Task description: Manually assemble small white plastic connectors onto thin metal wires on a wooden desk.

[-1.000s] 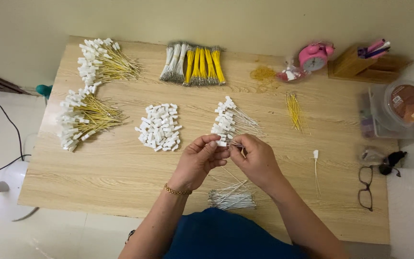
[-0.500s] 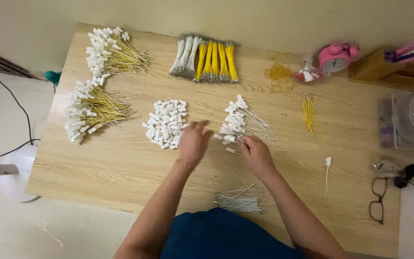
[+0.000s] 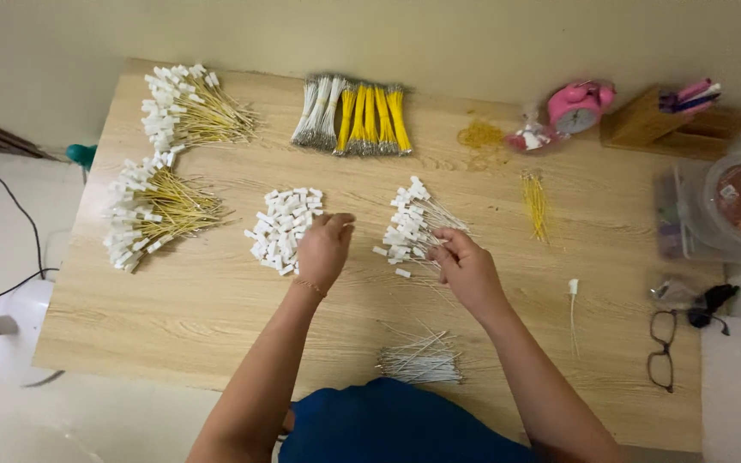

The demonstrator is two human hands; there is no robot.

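here, left hand [image 3: 323,249] grip pinched at white connector pile [image 3: 283,230], right hand [image 3: 465,266] grip unclear beside wired connectors [image 3: 412,225]

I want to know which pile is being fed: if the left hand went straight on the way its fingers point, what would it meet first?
The left hand points up and slightly right; the gap between the piles looks free, then probably the yellow wire bundles.

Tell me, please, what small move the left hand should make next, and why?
Probably pinch one white connector from the loose pile: the left hand rests at that pile's edge, apparently empty, while the right hand is at the white-wired pile.
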